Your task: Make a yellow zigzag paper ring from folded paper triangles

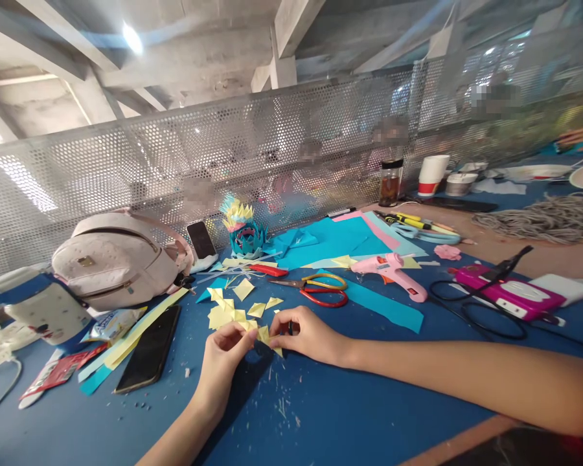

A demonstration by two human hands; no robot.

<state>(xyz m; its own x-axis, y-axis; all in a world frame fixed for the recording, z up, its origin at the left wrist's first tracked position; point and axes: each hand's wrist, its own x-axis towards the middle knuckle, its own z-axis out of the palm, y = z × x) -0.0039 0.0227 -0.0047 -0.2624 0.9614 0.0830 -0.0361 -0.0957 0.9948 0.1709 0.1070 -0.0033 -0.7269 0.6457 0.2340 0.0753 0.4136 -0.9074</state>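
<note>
My left hand [223, 359] and my right hand [307, 331] meet over the blue table [320, 414], both pinching one small folded piece of yellow paper [267, 338] between their fingertips. Just beyond my hands lies a loose pile of yellow paper squares [226, 312]. Farther back stands a paper flower [244, 232] in teal, pink and yellow. Scissors with red and yellow handles [318, 288] lie to the right of the pile.
A pink glue gun [393, 272] rests on teal paper sheets [335, 241]. A black phone [150, 349] and a pale backpack [119, 259] are at the left. A pink device with black cables [508, 294] is at the right. A perforated metal screen [223, 149] closes off the back.
</note>
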